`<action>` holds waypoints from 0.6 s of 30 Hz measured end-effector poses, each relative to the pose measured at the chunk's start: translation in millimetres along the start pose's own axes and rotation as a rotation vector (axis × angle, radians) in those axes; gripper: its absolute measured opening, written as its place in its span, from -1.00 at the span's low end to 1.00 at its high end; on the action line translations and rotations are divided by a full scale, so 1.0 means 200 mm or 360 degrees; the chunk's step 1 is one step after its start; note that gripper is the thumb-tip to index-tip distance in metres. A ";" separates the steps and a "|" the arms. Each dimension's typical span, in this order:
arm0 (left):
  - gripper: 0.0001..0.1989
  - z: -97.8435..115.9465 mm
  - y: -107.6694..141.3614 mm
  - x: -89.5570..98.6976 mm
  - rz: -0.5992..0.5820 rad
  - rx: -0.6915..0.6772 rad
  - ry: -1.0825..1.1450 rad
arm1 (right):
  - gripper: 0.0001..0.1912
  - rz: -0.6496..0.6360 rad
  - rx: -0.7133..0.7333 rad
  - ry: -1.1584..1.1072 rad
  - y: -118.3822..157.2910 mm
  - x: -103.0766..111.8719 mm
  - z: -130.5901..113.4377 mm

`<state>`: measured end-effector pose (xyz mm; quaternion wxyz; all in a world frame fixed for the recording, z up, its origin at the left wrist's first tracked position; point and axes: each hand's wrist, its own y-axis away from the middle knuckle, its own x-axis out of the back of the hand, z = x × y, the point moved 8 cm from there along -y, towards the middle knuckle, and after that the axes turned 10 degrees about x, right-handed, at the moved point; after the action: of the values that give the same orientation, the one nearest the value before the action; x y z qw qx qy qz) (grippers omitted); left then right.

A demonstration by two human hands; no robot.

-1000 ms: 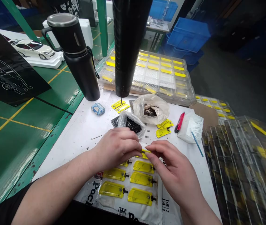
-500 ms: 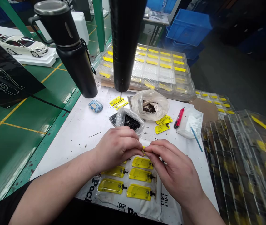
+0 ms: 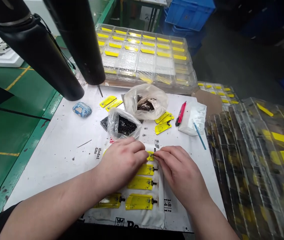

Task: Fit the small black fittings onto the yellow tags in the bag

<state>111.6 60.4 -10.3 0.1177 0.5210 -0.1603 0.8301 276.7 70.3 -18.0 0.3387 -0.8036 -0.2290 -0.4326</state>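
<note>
My left hand [image 3: 124, 163] is closed over a small yellow panel [image 3: 150, 156], its fingers hiding most of it. At that panel's right end the thumb and fingertips of my right hand [image 3: 182, 173] are pinched together. Whatever lies between them is too small to make out. Below my hands, several more yellow panels [image 3: 140, 183] lie in rows on a white printed sheet [image 3: 154, 218], with small black pieces [image 3: 154, 201] sticking out of their right ends. Just beyond my left hand sits a clear bag of small black parts [image 3: 127, 126].
Behind it stands another open bag [image 3: 145, 110] with dark parts. Loose yellow panels [image 3: 164, 126], a red cutter [image 3: 181, 114] and a white block [image 3: 194, 118] lie to the right. A black screwdriver [image 3: 82, 43] hangs near a black bottle [image 3: 42, 56]. Clear compartment trays [image 3: 152, 68] line the back.
The view has shifted, so bottle, screwdriver and bags appear farther left and higher. Both hands stay together at the panel, which now lies level with the top of the rows.
</note>
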 end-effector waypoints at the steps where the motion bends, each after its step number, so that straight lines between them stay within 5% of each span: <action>1: -0.87 0.00 0.00 -0.01 -0.0026 -0.0008 -0.0010 | -0.86 0.0001 0.0001 0.0014 -0.01 0.00 0.00; 18: -0.81 0.00 0.00 -0.04 -0.0124 -0.0062 -0.0043 | -0.84 -0.0076 -0.0015 0.0058 -0.01 -0.03 0.00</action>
<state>115.6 60.0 -16.5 0.1578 0.5356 -0.1577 0.8145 272.0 71.2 -21.4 0.3285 -0.7915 -0.2398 -0.4562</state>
